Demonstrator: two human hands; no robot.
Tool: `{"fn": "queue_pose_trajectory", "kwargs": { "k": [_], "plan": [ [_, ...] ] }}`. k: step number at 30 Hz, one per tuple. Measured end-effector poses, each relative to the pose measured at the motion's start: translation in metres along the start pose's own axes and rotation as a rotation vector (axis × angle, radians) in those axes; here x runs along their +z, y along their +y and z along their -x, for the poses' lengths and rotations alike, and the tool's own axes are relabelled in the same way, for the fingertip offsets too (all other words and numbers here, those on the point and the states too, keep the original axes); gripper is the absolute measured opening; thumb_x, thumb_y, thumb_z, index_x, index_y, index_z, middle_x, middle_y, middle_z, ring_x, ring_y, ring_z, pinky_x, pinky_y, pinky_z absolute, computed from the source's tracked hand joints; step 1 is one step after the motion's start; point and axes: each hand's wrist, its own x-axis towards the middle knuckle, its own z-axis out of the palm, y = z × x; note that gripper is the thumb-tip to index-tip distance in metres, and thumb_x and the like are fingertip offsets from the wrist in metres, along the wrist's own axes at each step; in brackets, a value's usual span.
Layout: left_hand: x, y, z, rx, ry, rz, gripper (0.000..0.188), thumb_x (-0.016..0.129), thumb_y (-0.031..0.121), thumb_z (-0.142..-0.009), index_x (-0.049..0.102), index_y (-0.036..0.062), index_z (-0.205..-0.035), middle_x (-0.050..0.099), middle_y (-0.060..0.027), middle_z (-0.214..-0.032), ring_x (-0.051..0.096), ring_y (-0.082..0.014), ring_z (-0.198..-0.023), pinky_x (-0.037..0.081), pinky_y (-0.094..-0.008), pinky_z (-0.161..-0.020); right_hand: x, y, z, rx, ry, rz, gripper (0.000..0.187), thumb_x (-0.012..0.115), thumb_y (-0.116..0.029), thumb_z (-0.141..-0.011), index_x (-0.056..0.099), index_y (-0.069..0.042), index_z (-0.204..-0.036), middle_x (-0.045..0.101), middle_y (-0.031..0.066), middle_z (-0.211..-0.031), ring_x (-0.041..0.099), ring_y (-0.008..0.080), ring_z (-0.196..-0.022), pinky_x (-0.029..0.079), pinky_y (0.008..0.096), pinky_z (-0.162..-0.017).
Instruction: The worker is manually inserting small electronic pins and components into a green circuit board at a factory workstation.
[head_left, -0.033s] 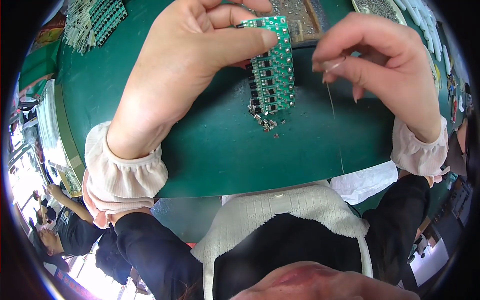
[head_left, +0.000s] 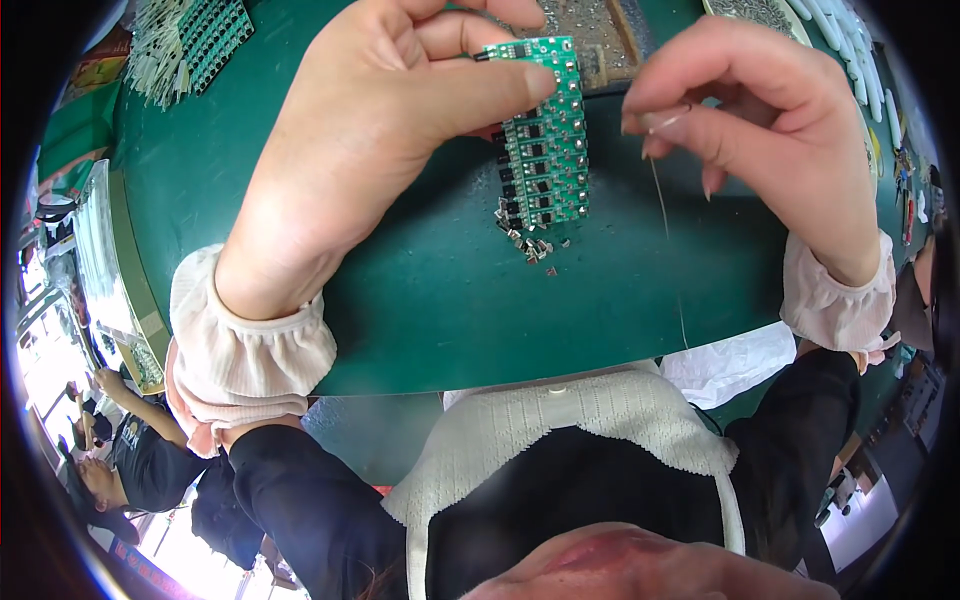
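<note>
My left hand [head_left: 370,130] grips a green circuit board panel [head_left: 545,150] near its upper end, the thumb lying on its face. The panel carries rows of small black components along one side and shiny solder points along the other. To its right, my right hand [head_left: 745,130] is closed, thumb against the fingers. From that pinch a thin, fine wire [head_left: 663,205] hangs down toward the table's near edge. Several tiny metal pieces [head_left: 527,243] lie loose on the green table just below the panel. My left fingers are partly cut off at the top.
At the far left lie another green circuit board panel [head_left: 215,42] and a bundle of pale wires [head_left: 157,50]. A worn tray [head_left: 590,70] stands behind the panel. A container of small metal parts [head_left: 760,14] and white tubes [head_left: 850,50] are at the far right. A person [head_left: 140,460] is beyond the left.
Almost nothing differs. The fingers of my right hand have shifted very slightly, and the panel sits a touch lower.
</note>
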Motion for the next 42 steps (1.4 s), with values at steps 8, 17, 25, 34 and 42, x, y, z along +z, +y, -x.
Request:
{"fn": "queue_pose_trajectory", "kwargs": {
  "k": [8,17,25,34,42],
  "plan": [
    [0.006,-0.006,0.003,-0.056,-0.057,-0.031,0.034,0.069,-0.013,-0.090,0.056,-0.0017,-0.119,0.070,-0.0077,-0.108,0.067,-0.0100,-0.097,0.055,-0.0232,-0.088,0.004,-0.001,-0.006,-0.037,0.156,0.047,0.012,0.074,0.004,-0.089,0.069,0.001,-0.099,0.068,0.0035,-0.084,0.063,0.0039,-0.068,0.047,0.0170,-0.057],
    [0.008,-0.017,0.003,0.149,0.004,-0.214,0.026,0.070,-0.004,-0.093,0.061,0.0024,-0.117,0.073,-0.0039,-0.099,0.070,-0.0094,-0.088,0.055,-0.0210,-0.080,-0.002,-0.025,-0.017,0.396,0.116,-0.116,0.011,0.077,0.002,-0.086,0.074,-0.001,-0.096,0.072,0.0036,-0.090,0.066,0.0042,-0.071,0.049,0.0172,-0.057],
    [0.008,-0.010,0.005,0.029,-0.012,-0.198,0.026,0.071,-0.002,-0.093,0.062,0.0019,-0.117,0.076,-0.0059,-0.102,0.070,-0.0097,-0.090,0.054,-0.0219,-0.080,0.011,0.004,-0.015,-0.237,0.233,0.251,0.016,0.078,0.005,-0.077,0.074,-0.004,-0.089,0.069,0.0091,-0.085,0.066,0.0205,-0.067,0.051,0.0282,-0.055],
    [0.000,-0.012,-0.001,-0.073,-0.020,-0.081,0.026,0.072,0.002,-0.094,0.060,0.0042,-0.117,0.076,-0.0045,-0.102,0.070,-0.0083,-0.089,0.054,-0.0222,-0.077,0.009,-0.003,-0.015,-0.301,0.202,0.478,0.023,0.082,-0.002,-0.074,0.073,-0.005,-0.095,0.065,0.0086,-0.084,0.065,0.0235,-0.070,0.052,0.0319,-0.058],
    [0.007,-0.011,0.003,-0.013,-0.034,-0.162,0.031,0.071,-0.005,-0.091,0.058,0.0042,-0.117,0.075,-0.0058,-0.102,0.070,-0.0093,-0.090,0.055,-0.0205,-0.079,0.002,-0.025,-0.025,0.171,0.068,0.329,0.029,0.084,-0.002,-0.071,0.073,-0.004,-0.098,0.066,0.0096,-0.084,0.065,0.0250,-0.071,0.051,0.0319,-0.058]
  ]
}}
